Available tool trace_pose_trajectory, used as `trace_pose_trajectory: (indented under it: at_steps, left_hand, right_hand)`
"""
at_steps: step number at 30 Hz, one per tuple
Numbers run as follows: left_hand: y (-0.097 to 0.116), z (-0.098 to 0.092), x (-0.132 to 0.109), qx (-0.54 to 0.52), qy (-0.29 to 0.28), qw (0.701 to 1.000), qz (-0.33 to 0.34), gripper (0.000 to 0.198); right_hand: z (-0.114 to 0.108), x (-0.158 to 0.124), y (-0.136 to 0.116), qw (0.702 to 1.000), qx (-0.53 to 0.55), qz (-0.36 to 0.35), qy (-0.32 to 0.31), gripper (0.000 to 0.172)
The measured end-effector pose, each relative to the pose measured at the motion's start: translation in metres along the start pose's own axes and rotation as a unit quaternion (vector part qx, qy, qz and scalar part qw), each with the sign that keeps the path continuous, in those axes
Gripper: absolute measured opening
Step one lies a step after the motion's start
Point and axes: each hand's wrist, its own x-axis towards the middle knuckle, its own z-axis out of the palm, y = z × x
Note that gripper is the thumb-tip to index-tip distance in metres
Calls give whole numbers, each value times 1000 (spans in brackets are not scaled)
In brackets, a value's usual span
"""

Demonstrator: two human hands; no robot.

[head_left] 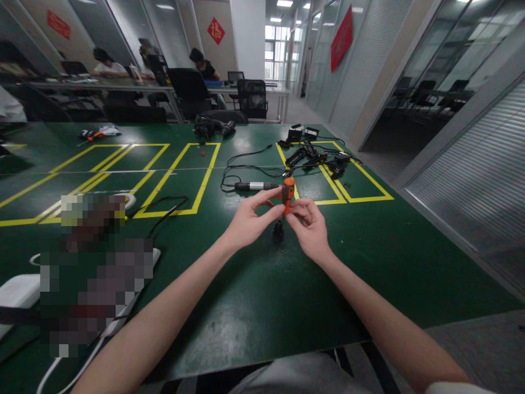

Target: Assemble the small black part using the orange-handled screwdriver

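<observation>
Both of my hands meet above the green table (pixel 254 306) and hold a small orange tool (pixel 287 192) upright between them. My left hand (pixel 249 220) pinches it from the left with thumb and fingers closed. My right hand (pixel 310 225) grips its lower part from the right, fingers curled. A small black round part (pixel 278 232) rests on the table just below the hands. A silver and black pen-shaped tool (pixel 255 186) with a black cable lies just behind the hands.
Yellow tape rectangles (pixel 180 175) mark the table. Black cables and gadgets (pixel 315 156) lie at the back right, a coiled cable (pixel 207 127) farther back. A white power strip (pixel 18 290) sits at the near left. People sit at desks beyond. Glass partitions line the right.
</observation>
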Motion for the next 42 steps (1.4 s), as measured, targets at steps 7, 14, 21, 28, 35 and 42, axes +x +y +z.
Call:
trace_pose_trajectory:
  at_steps: [7,14,21,28,35,42]
  left_hand:
    - [15,4,0,85,-2,994,68,65]
    - [26,-9,4,273,-26,954,125,74]
    - [54,-27,16,300,-123,936,139,69]
    - [66,-39,15,402,-132,898,117,53]
    - [79,-40,12,378,-163,902,129,49]
    - [71,-37,14,437,-128,877,152,28]
  right_hand:
    - [-22,7,26,991,-70,-8,-111,31]
    - [-40,9,28,936,-126,62,-323,37]
    - [-27,3,34,944,-192,33,-268,36]
    - [-17,-9,36,882,-369,-83,-280,35]
    - [-11,-11,27,820,-466,-61,-327,42]
    - [-4,-11,22,794,-503,-32,-341,33]
